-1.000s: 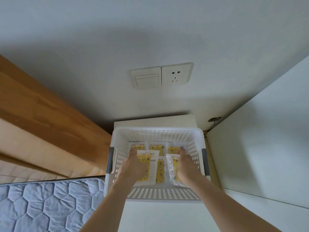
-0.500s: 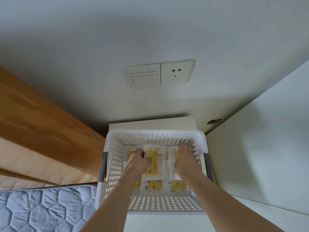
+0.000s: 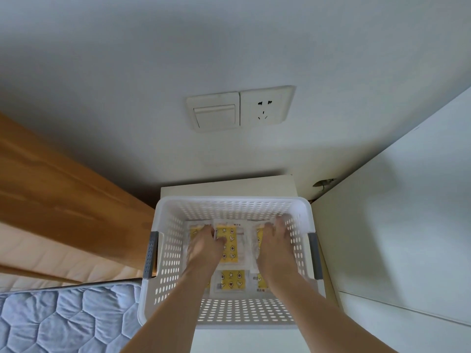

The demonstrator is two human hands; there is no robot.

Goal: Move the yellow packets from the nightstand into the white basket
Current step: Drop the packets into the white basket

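Inside the white basket [image 3: 229, 207], both hands press flat, fingers spread and gripping nothing: left hand [image 3: 204, 248] and right hand [image 3: 274, 247] atop the yellow packets [image 3: 229, 247], long axes running near-to-far.

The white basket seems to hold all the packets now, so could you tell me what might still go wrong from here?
1. The left hand and right hand press on overlapping yellow packets; lifting away could drag or crease one.
2. The white basket hides most of the nightstand and may overhang its near edge, so leaning on the front wall could tip it.
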